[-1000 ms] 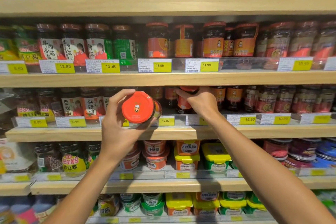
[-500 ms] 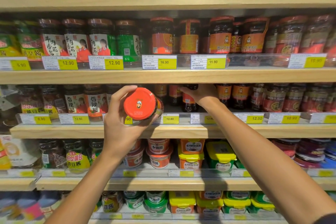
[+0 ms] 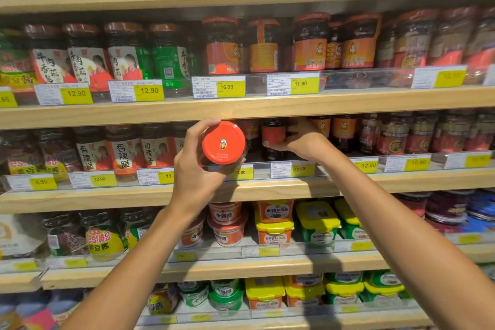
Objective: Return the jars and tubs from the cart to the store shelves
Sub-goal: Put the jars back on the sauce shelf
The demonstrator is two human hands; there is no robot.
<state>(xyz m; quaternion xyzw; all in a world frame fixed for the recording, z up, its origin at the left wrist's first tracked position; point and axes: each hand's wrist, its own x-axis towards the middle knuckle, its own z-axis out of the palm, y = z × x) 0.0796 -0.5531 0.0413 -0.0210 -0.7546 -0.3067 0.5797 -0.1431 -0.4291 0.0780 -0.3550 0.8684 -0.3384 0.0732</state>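
My left hand [image 3: 194,169] grips a glass jar with a red lid [image 3: 223,143], tipped so the lid faces me, in front of the middle shelf [image 3: 107,197]. My right hand [image 3: 301,139] reaches into that same shelf and holds a dark sauce jar with a red label [image 3: 273,136] standing upright on it, thumb below and fingers behind. Similar red-labelled jars [image 3: 340,131] stand just right of it. The cart is out of view.
Wooden shelves run across the whole view with clear plastic lips and yellow price tags. The upper shelf [image 3: 241,108] hangs low over the jars. Tubs with yellow and red lids [image 3: 273,225] fill the shelf below, under my forearms.
My right hand has pushed the dark jar deeper into the middle shelf and set it upright. The left hand keeps its jar in nearly the same place. The camera has moved closer.
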